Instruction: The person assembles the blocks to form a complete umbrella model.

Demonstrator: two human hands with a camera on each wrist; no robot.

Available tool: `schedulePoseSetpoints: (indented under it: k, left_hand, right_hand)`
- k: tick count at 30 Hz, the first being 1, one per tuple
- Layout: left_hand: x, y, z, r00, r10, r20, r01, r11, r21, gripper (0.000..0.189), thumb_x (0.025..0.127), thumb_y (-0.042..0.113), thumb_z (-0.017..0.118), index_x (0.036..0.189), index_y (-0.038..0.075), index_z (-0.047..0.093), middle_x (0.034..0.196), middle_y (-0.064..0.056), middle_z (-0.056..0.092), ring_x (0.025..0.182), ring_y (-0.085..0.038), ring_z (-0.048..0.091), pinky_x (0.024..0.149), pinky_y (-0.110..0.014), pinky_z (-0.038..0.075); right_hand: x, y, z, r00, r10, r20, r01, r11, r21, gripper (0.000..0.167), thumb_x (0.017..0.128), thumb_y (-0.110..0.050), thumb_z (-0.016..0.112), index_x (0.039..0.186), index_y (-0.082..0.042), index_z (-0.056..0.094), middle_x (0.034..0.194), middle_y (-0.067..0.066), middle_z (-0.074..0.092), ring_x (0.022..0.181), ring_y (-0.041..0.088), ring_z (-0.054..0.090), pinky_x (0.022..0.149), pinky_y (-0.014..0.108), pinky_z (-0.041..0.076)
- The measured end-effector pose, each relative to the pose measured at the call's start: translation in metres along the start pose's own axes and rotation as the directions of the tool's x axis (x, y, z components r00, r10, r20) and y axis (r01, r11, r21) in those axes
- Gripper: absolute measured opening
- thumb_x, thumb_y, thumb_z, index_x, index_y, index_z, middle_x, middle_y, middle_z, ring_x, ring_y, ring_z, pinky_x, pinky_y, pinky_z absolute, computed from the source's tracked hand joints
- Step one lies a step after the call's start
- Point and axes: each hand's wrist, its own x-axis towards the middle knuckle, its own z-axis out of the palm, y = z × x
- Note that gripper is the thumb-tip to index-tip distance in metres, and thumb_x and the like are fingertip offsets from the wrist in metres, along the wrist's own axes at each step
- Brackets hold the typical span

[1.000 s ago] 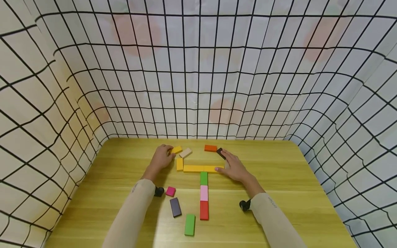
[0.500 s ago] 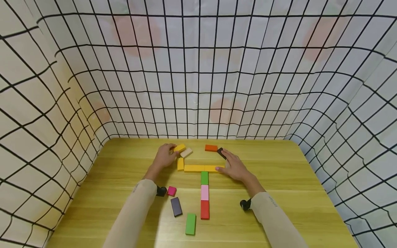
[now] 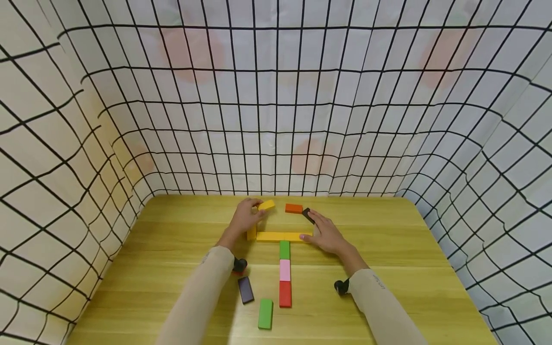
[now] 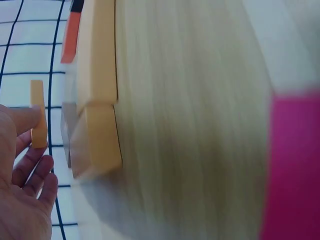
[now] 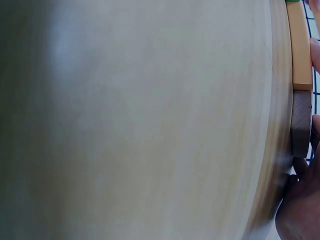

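My left hand [image 3: 247,216] pinches a yellow block [image 3: 267,205] between thumb and fingers at the back of the table. In the left wrist view this yellow block [image 4: 38,112] stands out from the table, with the other fingers loosely bent. A second yellow block [image 3: 251,233], partly behind the hand, stands at the left end of a row of yellow blocks [image 3: 270,236]. My right hand [image 3: 326,233] reaches over the row's right end, thumb at the yellow and fingertips at a dark block [image 3: 308,215]. A brown block [image 5: 301,122] adjoins the row in the right wrist view.
From the row a column runs toward me: green block [image 3: 284,249], pink block [image 3: 284,270], red block [image 3: 285,293]. An orange-red block [image 3: 293,208] lies behind the row. Near the left forearm are a dark purple block [image 3: 246,290] and a green block [image 3: 265,314]. Black netting [image 3: 276,104] surrounds the table.
My left hand has moved right with the yellow block, which now sits nearer the orange-red one. It now covers most of the beige block. The right hand stays in place.
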Motion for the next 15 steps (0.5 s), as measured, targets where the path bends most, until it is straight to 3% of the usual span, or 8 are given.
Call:
schedulePoseSetpoints:
  k: [6, 12, 15]
  left_hand:
    - [0.009, 0.011, 0.013, 0.999, -0.011, 0.032, 0.01, 0.999, 0.03, 0.036, 0.1, 0.023, 0.069, 0.132, 0.006, 0.068, 0.13, -0.013, 0.065, 0.119, -0.03, 0.058, 0.107, -0.046, 0.05]
    - [0.015, 0.015, 0.023, 0.998, -0.036, 0.05, 0.033, 0.997, 0.071, 0.036, 0.101, 0.024, 0.069, 0.133, 0.008, 0.067, 0.132, -0.012, 0.064, 0.092, -0.024, 0.052, 0.095, -0.04, 0.052]
    - [0.017, 0.016, 0.025, 0.998, -0.038, 0.057, 0.033, 0.995, 0.093, 0.037, 0.101, 0.024, 0.068, 0.134, 0.008, 0.067, 0.132, -0.012, 0.064, 0.088, -0.022, 0.052, 0.094, -0.04, 0.053]
  right_hand:
    - [-0.002, 0.001, 0.0, 1.0, 0.004, -0.001, -0.004, 1.0, -0.006, 0.1, 0.091, -0.064, 0.066, 0.165, -0.012, 0.024, 0.172, 0.013, 0.02, 0.153, 0.046, 0.025, 0.12, 0.069, 0.025]
    - [0.0, 0.003, 0.003, 1.0, -0.018, -0.014, 0.018, 1.0, -0.002, 0.1, 0.091, -0.065, 0.065, 0.165, -0.012, 0.024, 0.171, 0.014, 0.021, 0.152, 0.048, 0.026, 0.118, 0.072, 0.026]
    - [0.001, 0.005, 0.003, 1.0, -0.027, -0.017, 0.027, 1.0, 0.007, 0.1, 0.091, -0.067, 0.063, 0.165, -0.013, 0.023, 0.172, 0.014, 0.021, 0.152, 0.049, 0.025, 0.118, 0.072, 0.025]
